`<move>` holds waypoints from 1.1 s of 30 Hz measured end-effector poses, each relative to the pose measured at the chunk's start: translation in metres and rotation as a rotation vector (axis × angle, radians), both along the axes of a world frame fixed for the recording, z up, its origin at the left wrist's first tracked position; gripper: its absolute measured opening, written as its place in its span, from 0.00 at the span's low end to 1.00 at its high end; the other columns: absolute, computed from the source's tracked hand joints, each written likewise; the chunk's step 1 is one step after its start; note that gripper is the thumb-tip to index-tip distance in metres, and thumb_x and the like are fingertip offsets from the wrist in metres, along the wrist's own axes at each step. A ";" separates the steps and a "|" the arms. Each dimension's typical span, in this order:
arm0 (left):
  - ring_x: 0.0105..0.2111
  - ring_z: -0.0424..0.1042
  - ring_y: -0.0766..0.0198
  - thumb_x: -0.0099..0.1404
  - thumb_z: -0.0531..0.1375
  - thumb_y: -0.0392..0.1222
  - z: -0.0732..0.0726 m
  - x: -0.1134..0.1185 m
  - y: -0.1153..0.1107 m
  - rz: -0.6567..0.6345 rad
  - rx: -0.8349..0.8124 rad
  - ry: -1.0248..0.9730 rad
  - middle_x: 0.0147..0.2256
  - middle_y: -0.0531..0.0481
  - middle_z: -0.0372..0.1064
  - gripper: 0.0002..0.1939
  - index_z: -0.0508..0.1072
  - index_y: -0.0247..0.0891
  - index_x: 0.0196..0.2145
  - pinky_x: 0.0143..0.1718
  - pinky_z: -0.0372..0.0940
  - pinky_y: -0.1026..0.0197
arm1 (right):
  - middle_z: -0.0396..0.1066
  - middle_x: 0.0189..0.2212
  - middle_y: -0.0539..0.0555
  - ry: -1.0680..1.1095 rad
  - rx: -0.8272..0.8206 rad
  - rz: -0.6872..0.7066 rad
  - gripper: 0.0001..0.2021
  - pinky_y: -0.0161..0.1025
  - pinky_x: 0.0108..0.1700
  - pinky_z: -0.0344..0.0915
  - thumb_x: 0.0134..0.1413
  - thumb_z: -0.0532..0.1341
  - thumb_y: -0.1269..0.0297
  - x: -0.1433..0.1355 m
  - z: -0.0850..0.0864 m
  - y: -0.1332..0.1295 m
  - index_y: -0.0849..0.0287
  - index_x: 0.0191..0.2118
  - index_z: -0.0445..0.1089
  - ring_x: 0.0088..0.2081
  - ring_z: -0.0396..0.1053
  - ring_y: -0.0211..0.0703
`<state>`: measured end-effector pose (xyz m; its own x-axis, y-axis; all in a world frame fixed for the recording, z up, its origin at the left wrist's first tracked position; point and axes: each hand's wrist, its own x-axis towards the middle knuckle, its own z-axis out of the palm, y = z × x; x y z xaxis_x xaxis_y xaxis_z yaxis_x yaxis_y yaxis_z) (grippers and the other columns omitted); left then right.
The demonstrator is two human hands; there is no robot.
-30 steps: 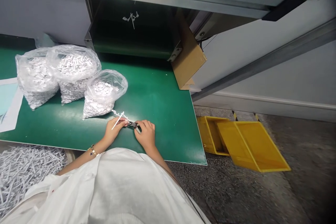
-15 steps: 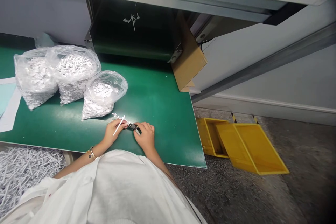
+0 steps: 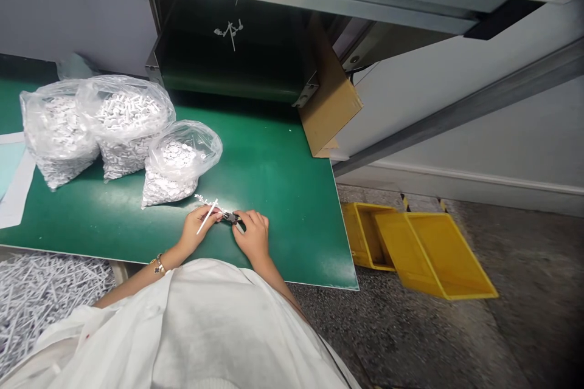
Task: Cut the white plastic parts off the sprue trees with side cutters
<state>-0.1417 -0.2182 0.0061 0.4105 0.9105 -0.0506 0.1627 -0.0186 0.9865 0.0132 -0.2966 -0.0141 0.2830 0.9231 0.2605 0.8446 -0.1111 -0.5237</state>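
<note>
Between the fingers of my left hand (image 3: 194,228) is a white plastic sprue (image 3: 207,216), a thin stick with small parts branching off it. My right hand (image 3: 253,234) is closed around a small pair of cutting pliers (image 3: 232,217) with dark jaws. The jaws point left and meet the sprue at my left fingertips; whether they touch it I cannot tell. Just beyond my hands stands an open clear bag of small white discs (image 3: 170,187).
Two more clear bags, one of small white pegs (image 3: 124,158) and one of white pieces (image 3: 66,161), stand on the green table (image 3: 292,194). Behind is a dark conveyor (image 3: 232,73) bearing another sprue, beside a cardboard sheet (image 3: 331,103). Yellow crates (image 3: 438,255) lie on the floor; white sticks (image 3: 50,304) fill a container at lower left.
Both hands keep almost the same place and grip on the sprue and the pliers. The view has shifted very slightly.
</note>
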 end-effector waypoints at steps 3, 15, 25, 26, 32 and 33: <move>0.29 0.71 0.63 0.59 0.61 0.49 0.001 0.000 0.000 -0.005 0.013 0.003 0.27 0.51 0.72 0.11 0.75 0.37 0.30 0.33 0.65 0.63 | 0.69 0.32 0.51 -0.004 0.007 0.002 0.11 0.40 0.44 0.52 0.51 0.59 0.68 0.000 0.001 0.000 0.55 0.42 0.72 0.37 0.64 0.41; 0.29 0.70 0.64 0.59 0.61 0.49 0.001 0.001 0.000 0.011 0.045 0.001 0.27 0.51 0.70 0.12 0.74 0.38 0.29 0.33 0.65 0.63 | 0.68 0.33 0.51 -0.001 -0.005 -0.001 0.11 0.40 0.44 0.53 0.52 0.59 0.69 -0.001 0.001 0.000 0.56 0.41 0.72 0.38 0.63 0.41; 0.31 0.71 0.62 0.60 0.60 0.49 -0.004 0.000 -0.001 -0.012 -0.005 0.012 0.30 0.49 0.71 0.12 0.74 0.37 0.33 0.35 0.66 0.62 | 0.68 0.34 0.51 -0.013 -0.018 -0.009 0.10 0.40 0.45 0.52 0.51 0.59 0.69 -0.001 0.001 0.000 0.56 0.41 0.72 0.39 0.63 0.42; 0.31 0.71 0.62 0.61 0.60 0.49 -0.005 0.000 -0.001 -0.011 -0.021 0.002 0.31 0.49 0.71 0.12 0.73 0.37 0.33 0.36 0.67 0.62 | 0.68 0.34 0.51 -0.016 -0.019 -0.008 0.10 0.40 0.45 0.52 0.51 0.59 0.69 -0.002 0.002 0.000 0.56 0.41 0.72 0.39 0.63 0.42; 0.31 0.72 0.63 0.61 0.60 0.49 -0.005 0.001 -0.002 -0.023 -0.063 -0.041 0.33 0.49 0.71 0.12 0.73 0.37 0.34 0.36 0.67 0.62 | 0.68 0.34 0.51 -0.024 -0.019 -0.008 0.10 0.40 0.45 0.52 0.52 0.59 0.69 -0.002 0.002 0.000 0.56 0.41 0.71 0.39 0.63 0.42; 0.31 0.72 0.63 0.61 0.60 0.49 -0.006 0.001 -0.002 -0.029 -0.061 -0.038 0.33 0.49 0.71 0.12 0.73 0.37 0.34 0.36 0.67 0.62 | 0.68 0.34 0.51 -0.024 -0.018 -0.009 0.10 0.40 0.45 0.52 0.52 0.59 0.69 -0.002 0.002 0.000 0.56 0.41 0.71 0.39 0.63 0.42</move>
